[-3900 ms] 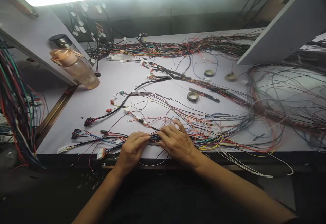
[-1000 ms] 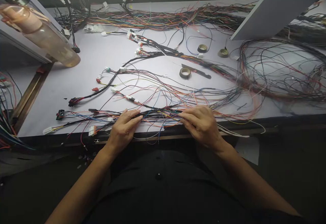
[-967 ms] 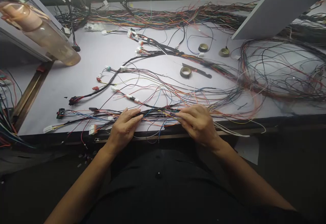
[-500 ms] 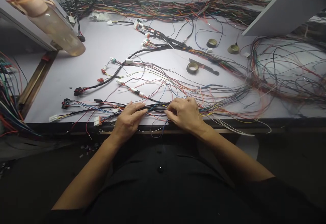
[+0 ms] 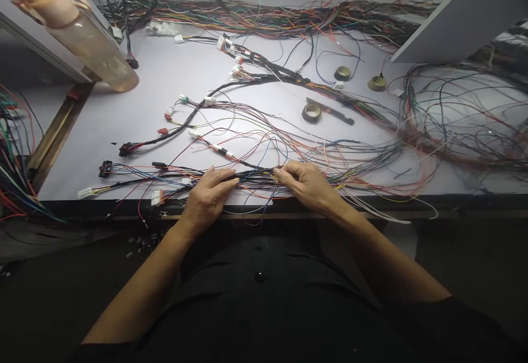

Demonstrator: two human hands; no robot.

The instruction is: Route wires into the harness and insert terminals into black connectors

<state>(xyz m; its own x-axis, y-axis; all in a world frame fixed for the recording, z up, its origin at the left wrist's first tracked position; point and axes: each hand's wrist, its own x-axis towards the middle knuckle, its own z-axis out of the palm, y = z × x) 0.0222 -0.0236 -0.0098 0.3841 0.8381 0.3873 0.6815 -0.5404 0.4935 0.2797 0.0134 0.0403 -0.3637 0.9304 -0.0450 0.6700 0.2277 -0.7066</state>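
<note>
A bundle of thin coloured wires (image 5: 256,176) runs along the near edge of the white table (image 5: 136,115). My left hand (image 5: 208,195) lies on the bundle's left part, fingers closed over it and pointing right. My right hand (image 5: 307,186) pinches the same bundle just to the right, fingertips at about the middle. Between the two hands the wires are drawn together into a dark strand. Left of my left hand the wires fan out to white (image 5: 85,192), black (image 5: 105,168) and red-and-white (image 5: 157,197) connectors.
A tape roll (image 5: 311,112) and a dark knife-like tool (image 5: 332,112) lie mid-table, two more rolls (image 5: 342,72) behind. A peach bottle (image 5: 78,33) leans at the back left. Dense wire tangles (image 5: 466,121) fill the right and back. A grey board (image 5: 449,16) slants at the back right.
My right hand slid left along the bundle over the last second, then shifted slightly right. My left hand has kept its hold. The view has tilted down since the oldest frame.
</note>
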